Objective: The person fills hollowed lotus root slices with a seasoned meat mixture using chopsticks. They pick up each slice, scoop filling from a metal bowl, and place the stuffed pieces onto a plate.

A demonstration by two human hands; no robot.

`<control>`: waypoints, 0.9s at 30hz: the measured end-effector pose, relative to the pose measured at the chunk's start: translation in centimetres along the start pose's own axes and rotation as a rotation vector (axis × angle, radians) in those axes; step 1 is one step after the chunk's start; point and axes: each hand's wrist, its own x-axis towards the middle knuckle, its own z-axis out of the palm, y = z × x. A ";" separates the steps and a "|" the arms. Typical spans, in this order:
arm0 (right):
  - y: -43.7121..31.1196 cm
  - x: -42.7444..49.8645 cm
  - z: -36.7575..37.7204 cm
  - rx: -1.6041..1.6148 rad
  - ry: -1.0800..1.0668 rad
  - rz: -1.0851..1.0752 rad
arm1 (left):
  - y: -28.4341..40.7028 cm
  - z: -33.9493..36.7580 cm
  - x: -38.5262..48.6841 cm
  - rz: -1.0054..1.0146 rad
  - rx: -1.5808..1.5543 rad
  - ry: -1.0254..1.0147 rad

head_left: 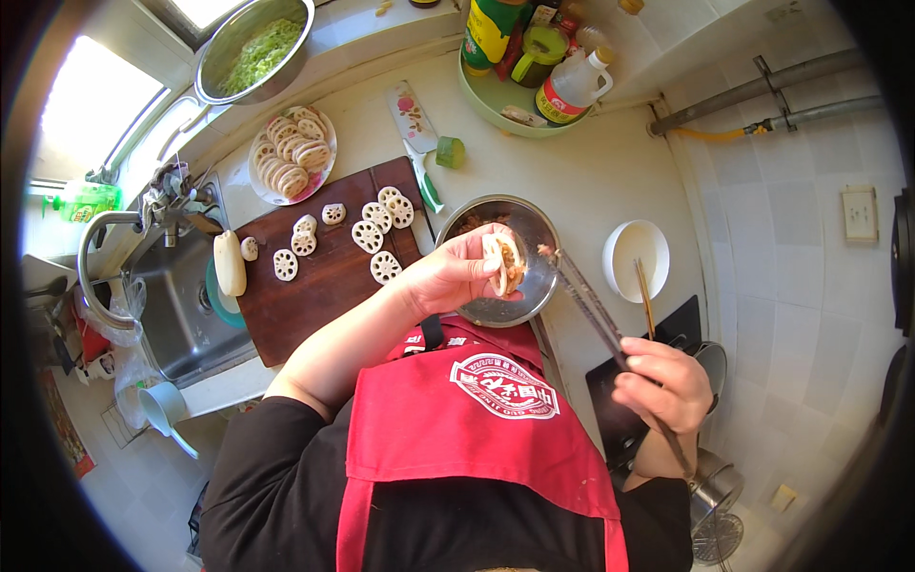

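Observation:
My left hand (465, 272) holds lotus root slices (505, 264) with minced filling between them, above a steel bowl (532, 300). More minced filling (493, 220) lies inside that bowl. In my right hand (665, 382) is a pair of chopsticks (590, 307); a bit of filling clings near their tips, just right of the slices. Several loose lotus root slices (367, 237) lie on the dark wooden cutting board (322, 314). A peeled lotus root piece (229, 264) rests at the board's left edge. Overlapping slices fill a floral plate (260, 175) behind the board.
A white bowl (616, 261) with a chopstick stands at right, near a dark stove (607, 400). Behind are a floral-patterned knife (412, 118), a green-handled peeler (427, 187), a cut green vegetable (450, 152) and a green tray (493, 118) of bottles. The sink (179, 314) is left.

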 end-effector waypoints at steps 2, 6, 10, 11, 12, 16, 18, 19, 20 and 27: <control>-0.1 -1.6 0.9 0.078 0.191 0.047 | -0.5 -0.3 0.2 0.020 -0.054 -0.076; -0.8 -3.4 3.6 0.145 0.351 0.104 | -1.3 0.5 0.6 0.045 -0.238 -0.032; -1.1 -4.2 4.9 0.146 0.387 0.163 | -1.9 1.0 0.6 0.050 -0.224 0.031; -1.1 -4.2 5.2 0.147 0.399 0.174 | -2.0 1.3 0.7 0.047 -0.213 0.035; -0.9 -4.2 5.4 0.148 0.410 0.184 | -2.1 1.5 0.8 0.045 -0.202 0.040; -0.6 -3.7 6.5 0.168 0.495 0.242 | -2.1 2.4 0.9 0.044 -0.086 0.003; -0.4 -3.5 6.7 0.176 0.533 0.269 | -1.8 2.9 0.7 0.043 0.024 0.012; -0.2 -3.4 6.6 0.194 0.537 0.291 | -1.8 2.8 0.7 0.060 0.068 0.015; 0.0 -3.4 6.5 0.212 0.541 0.314 | -1.7 2.5 0.6 0.078 0.113 0.020; 0.6 -2.8 6.1 0.209 0.399 0.336 | -1.0 2.1 0.5 0.174 0.514 0.007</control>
